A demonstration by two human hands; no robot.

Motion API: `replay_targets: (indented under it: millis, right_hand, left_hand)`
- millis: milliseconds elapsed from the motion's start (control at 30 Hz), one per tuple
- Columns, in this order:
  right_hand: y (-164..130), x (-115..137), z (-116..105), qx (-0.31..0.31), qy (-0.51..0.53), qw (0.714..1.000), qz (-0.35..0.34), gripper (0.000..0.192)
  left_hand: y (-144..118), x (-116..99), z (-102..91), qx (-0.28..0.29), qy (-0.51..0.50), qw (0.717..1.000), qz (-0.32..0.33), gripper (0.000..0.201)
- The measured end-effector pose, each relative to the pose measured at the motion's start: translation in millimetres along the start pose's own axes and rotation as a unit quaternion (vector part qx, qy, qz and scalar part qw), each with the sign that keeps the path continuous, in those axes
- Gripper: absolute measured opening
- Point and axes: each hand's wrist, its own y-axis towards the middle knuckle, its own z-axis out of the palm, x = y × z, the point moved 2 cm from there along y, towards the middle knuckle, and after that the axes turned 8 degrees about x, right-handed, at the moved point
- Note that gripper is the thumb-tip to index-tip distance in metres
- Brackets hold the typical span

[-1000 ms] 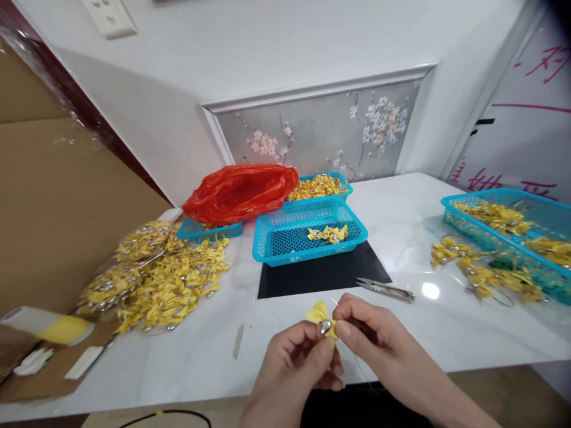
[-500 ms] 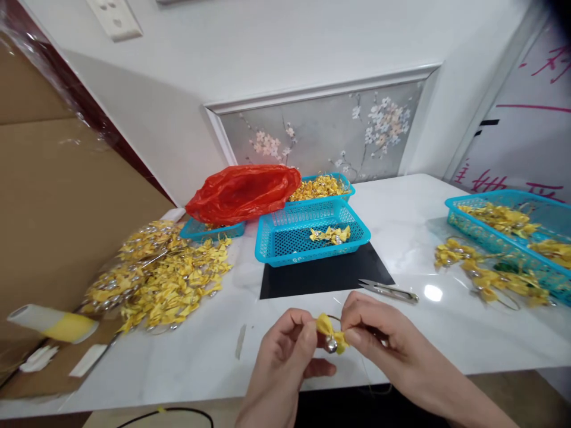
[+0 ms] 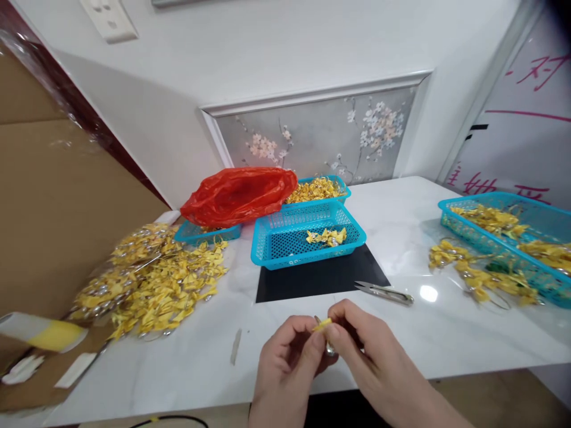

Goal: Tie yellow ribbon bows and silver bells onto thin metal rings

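Fingertips of the left hand (image 3: 289,362) and right hand (image 3: 366,356) pinch one small yellow ribbon bow (image 3: 322,324) between them at 6 o'clock, above the near edge of the glossy white marble-look table (image 3: 414,249). Most of the bow is hidden by the fingers; a silvery bit beneath it is hard to make out. Metal thread snips (image 3: 384,292) lie at 4 o'clock on the table. A perforated turquoise plastic basket (image 3: 276,244) at 12 o'clock holds a few bows. A crinkled red plastic bag (image 3: 238,193) sits at 11 o'clock, and a loose heap of bows (image 3: 151,279) at 9 o'clock.
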Motion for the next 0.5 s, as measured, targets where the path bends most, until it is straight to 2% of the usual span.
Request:
replay_targets:
  millis: [267, 400, 500]
  right_hand:
    - [5.8, -10.6, 14.1, -0.099, 0.064, 0.993, -0.024, 0.034]
    - [6.9, -9.1, 16.4, -0.106, 0.063, 0.992, -0.027, 0.035]
    - [4.6, -8.6, 15.5, -0.106, 0.035, 0.993, -0.036, 0.032]
  left_hand:
    - [-0.7, -4.8, 5.4, 0.013, -0.154, 0.986, -0.061, 0.019]
    - [0.6, -2.5, 3.3, 0.022, -0.184, 0.981, -0.066, 0.019]
    - [-0.7, -1.2, 0.0, 0.031, -0.167, 0.984, -0.048, 0.02]
